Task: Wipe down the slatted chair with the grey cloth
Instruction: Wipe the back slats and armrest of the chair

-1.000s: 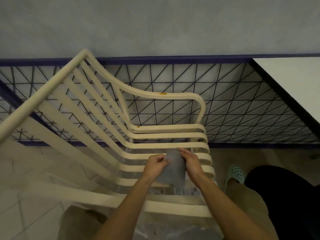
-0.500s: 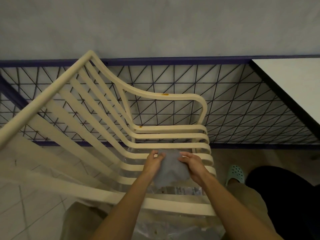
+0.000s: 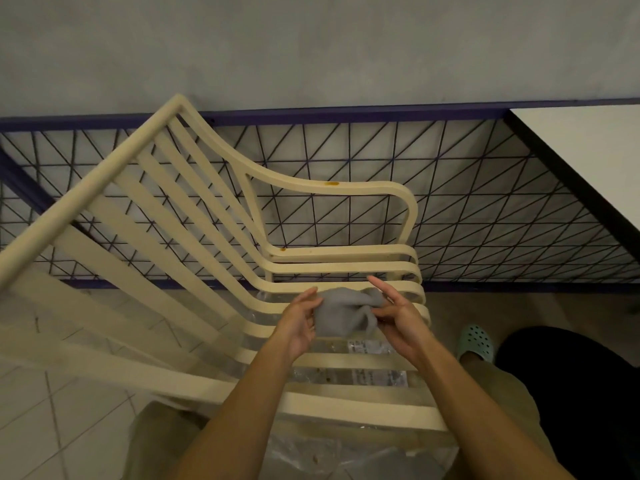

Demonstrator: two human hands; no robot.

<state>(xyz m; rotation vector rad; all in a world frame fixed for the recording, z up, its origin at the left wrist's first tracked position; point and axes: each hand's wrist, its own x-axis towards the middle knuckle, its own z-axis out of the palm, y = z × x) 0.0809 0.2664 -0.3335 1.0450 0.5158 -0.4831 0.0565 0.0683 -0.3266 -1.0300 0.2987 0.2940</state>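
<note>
A crumpled grey cloth (image 3: 343, 313) hangs bunched above the seat of the cream slatted chair (image 3: 346, 188); the left hand (image 3: 299, 323) grips one edge and the right hand (image 3: 398, 320) pinches the other. Around it are a pale tiled floor (image 3: 52, 410), a blue wire railing (image 3: 485, 202), a grey wall (image 3: 311, 46) and a white counter (image 3: 588, 150) at right

Cream slatted plastic chair (image 3: 363, 187); crumpled grey cloth (image 3: 341, 313) above its seat; behind the chair, dark blue triangle-patterned wire fence (image 3: 491, 216).

Balcony or terrace setting: a wire-lattice railing (image 3: 485, 209) bounded a tiled floor (image 3: 52, 410) that held a slatted chair (image 3: 329, 188) and table (image 3: 588, 150).
</note>
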